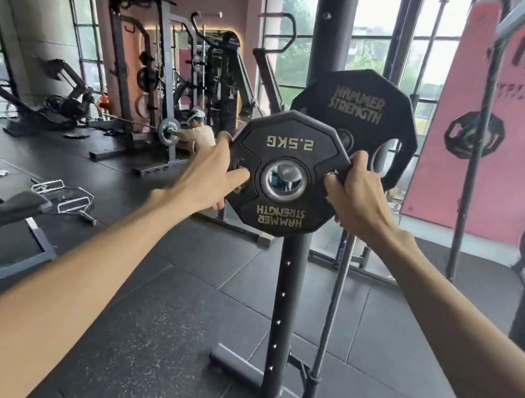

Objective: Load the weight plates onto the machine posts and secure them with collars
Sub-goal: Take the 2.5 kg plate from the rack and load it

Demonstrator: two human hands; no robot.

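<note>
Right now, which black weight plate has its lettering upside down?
The small 2.5KG plate in front; the larger plate behind it reads upright.

Both bare arms reach straight out ahead, elbows extended. The left hand point(211, 174) grips the small black many-sided rubber weight plate point(295, 128) at its nine o'clock edge, thumb across the face; the right hand point(357, 197) curls round the three o'clock edge

Plate point(288, 147) in left hand point(210, 172), right hand point(355, 197)
</note>
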